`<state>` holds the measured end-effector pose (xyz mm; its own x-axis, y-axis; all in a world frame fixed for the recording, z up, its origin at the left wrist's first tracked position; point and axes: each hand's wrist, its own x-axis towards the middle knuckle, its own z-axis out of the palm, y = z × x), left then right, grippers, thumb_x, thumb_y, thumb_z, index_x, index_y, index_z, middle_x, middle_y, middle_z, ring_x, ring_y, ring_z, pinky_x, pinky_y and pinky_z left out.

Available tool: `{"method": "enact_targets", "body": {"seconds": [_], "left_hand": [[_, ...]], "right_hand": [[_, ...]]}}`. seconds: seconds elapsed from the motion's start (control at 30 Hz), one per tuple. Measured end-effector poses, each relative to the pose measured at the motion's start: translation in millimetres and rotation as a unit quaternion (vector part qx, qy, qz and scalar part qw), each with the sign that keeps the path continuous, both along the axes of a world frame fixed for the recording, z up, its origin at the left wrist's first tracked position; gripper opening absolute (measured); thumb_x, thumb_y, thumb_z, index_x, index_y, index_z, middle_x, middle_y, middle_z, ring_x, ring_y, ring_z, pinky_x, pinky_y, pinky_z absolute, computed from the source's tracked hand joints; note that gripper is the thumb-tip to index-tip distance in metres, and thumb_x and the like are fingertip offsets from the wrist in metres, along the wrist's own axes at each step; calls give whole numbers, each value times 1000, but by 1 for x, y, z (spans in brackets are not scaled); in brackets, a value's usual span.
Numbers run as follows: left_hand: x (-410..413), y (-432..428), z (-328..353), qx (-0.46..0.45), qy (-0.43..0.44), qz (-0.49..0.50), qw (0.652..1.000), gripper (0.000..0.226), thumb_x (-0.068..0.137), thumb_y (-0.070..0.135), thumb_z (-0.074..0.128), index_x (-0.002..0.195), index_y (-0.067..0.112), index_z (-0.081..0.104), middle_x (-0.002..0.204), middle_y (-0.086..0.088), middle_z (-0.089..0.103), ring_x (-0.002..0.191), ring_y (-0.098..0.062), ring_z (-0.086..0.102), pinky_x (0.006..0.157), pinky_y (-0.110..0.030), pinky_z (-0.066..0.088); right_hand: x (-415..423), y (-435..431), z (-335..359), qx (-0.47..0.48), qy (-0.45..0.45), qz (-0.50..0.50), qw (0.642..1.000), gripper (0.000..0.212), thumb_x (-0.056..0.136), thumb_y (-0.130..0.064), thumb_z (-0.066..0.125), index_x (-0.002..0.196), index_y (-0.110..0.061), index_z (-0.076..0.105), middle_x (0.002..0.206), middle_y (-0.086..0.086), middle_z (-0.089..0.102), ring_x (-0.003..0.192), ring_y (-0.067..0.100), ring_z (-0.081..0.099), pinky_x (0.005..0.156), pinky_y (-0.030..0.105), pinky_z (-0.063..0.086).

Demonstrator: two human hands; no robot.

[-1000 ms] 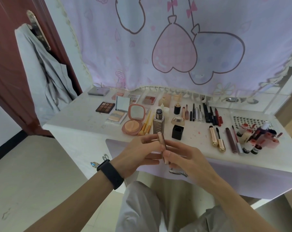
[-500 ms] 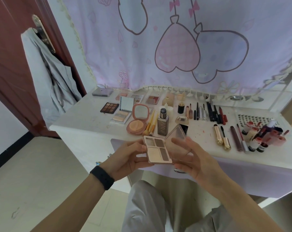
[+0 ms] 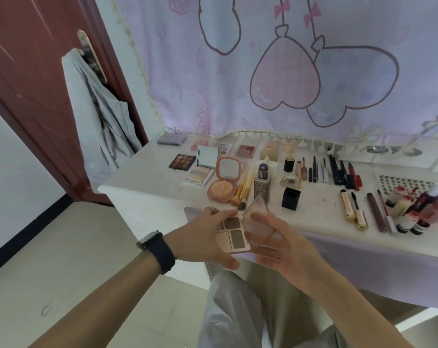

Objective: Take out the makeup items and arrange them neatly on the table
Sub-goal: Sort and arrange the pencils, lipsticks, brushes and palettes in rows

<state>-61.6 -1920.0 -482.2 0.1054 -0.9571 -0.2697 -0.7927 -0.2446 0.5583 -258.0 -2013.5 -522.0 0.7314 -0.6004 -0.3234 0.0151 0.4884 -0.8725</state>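
Surface: a white table (image 3: 142,194) stands against a lilac curtain (image 3: 288,71) printed with heart-shaped balloons. Its top is marked with smudges and specks.

Items laid out on the table:
- Left: a brown multi-pan palette (image 3: 182,162). Just beside it is an open mirrored compact (image 3: 202,169).
- Centre: a round pink compact (image 3: 224,182) with its lid upright. Yellow-handled brushes (image 3: 243,189) lie just to its right, then an upright foundation bottle (image 3: 262,183) and a black cap (image 3: 291,198).
- Right: a row of dark pencils (image 3: 338,169) lying parallel. Nearer the front edge are two gold tubes (image 3: 353,209), and a cluster of small bottles (image 3: 408,209) sits at the far right.

Room: a dark red door (image 3: 32,84) stands at the left, with a grey garment (image 3: 99,121) hung from its handle (image 3: 91,55). The floor (image 3: 62,272) is pale tile with a black skirting line.

Task item: a small four-pan palette (image 3: 234,234) is held in the air in front of the table's near edge, above the person's lap. Its clear lid (image 3: 259,217) is swung open.

Hands: the left hand (image 3: 202,237), with a dark watch (image 3: 157,249) on its wrist, grips the palette base with the fingers over its far edge. The right hand (image 3: 288,249) has its thumb on the lid's face and fingers spread behind it. It appears to pinch the lid, though motion blur makes the contact uncertain.
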Motion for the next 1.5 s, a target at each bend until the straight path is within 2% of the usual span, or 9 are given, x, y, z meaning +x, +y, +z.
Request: {"method": "enact_targets", "body": {"seconds": [0.1,0.23,0.4,0.67,0.83,0.93,1.03,1.23,1.5], "left_hand": [[2,-1,-3,-33,-131,-16,991,106,69,53,82,153,39,20,120,4,37,111,-17,34,102,-31,42],[11,6,-7,-61,-126,11,990,97,67,56,81,147,40,28,115,5,40,108,-16,38,98,-34,46],[22,15,-9,-94,-194,36,976,94,67,57,79,146,35,32,129,5,45,106,-18,52,90,-37,53],[52,28,-13,-124,-130,161,971,90,62,58,80,139,44,35,121,15,45,97,-13,61,82,-29,56],[101,24,-14,-144,-83,308,937,95,56,65,80,139,39,41,119,12,48,104,-15,58,86,-29,44],[133,6,-13,-124,-75,379,914,97,57,62,82,141,32,42,117,5,46,104,-22,58,88,-32,45],[153,-16,-16,-103,-55,408,905,88,61,56,81,134,23,45,113,0,42,96,-24,56,84,-32,47],[172,-53,-28,-68,-109,425,896,68,69,53,74,120,13,55,123,-12,48,122,-32,41,91,-38,40],[179,-59,-41,-69,-137,412,898,44,76,61,69,84,20,55,105,-7,67,108,-31,54,77,-33,41]], "right_hand": [[10,0,0,10,-9,7,1000,51,71,-60,75,112,-29,77,113,15,75,96,29,68,78,35,54],[22,1,-1,4,-3,30,1000,51,74,-65,74,111,-30,77,115,13,75,98,28,71,77,35,53],[44,2,-4,-37,17,75,996,73,49,-78,82,105,-30,78,112,4,77,94,19,75,74,31,56],[65,2,1,-197,37,12,980,55,75,-71,61,111,-31,70,103,-6,77,91,12,74,71,24,58],[35,-8,-26,-499,143,-108,848,25,90,-58,60,106,-41,67,97,-25,68,90,-1,64,73,12,49],[24,-21,-54,-656,212,-161,706,25,86,-21,76,109,-20,70,103,-10,65,99,12,57,83,28,50],[20,-30,-74,-739,231,-166,610,22,86,-15,73,108,-9,72,108,5,67,103,23,57,84,41,58],[20,-38,-91,-777,228,-153,567,41,93,-32,50,116,-5,70,119,9,65,109,27,60,91,42,56],[21,-42,-107,-778,237,-157,560,41,93,-32,53,122,-7,67,126,9,63,112,26,59,97,37,48]]}}
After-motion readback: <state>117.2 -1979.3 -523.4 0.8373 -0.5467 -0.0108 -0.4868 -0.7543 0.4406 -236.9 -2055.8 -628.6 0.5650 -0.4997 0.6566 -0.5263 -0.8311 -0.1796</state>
